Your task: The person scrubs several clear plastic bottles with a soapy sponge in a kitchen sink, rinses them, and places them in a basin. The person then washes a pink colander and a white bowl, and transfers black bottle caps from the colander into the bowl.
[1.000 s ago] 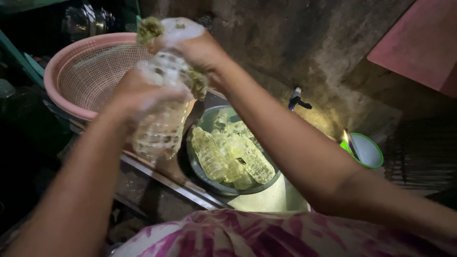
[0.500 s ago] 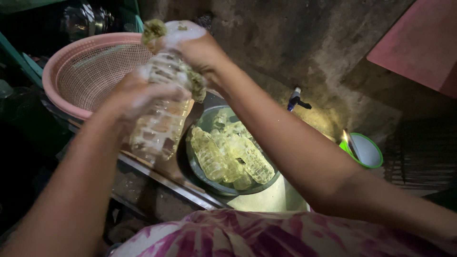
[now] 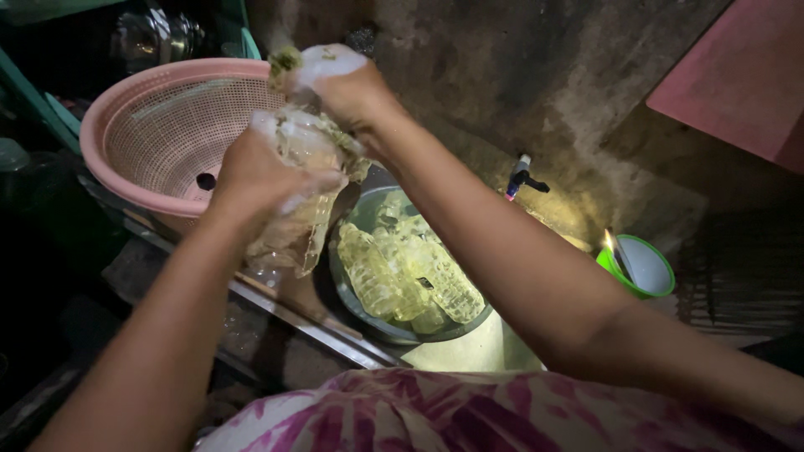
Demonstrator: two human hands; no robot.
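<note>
Gripping a ribbed clear plastic bottle (image 3: 293, 201), left hand (image 3: 255, 172) fingers clamp; soapy right hand (image 3: 343, 79) scrubs.

pink basket (image 3: 159, 125), green bowl (image 3: 641, 268), tap (image 3: 521, 174)

Soapy foam hides the right hand's fingers (image 3: 331, 63); the pink slab (image 3: 741, 79) is cut off

Bare forearms, soapy hands, and a pink-and-white tie-dye patterned garment (image 3: 469, 414) below.
</note>
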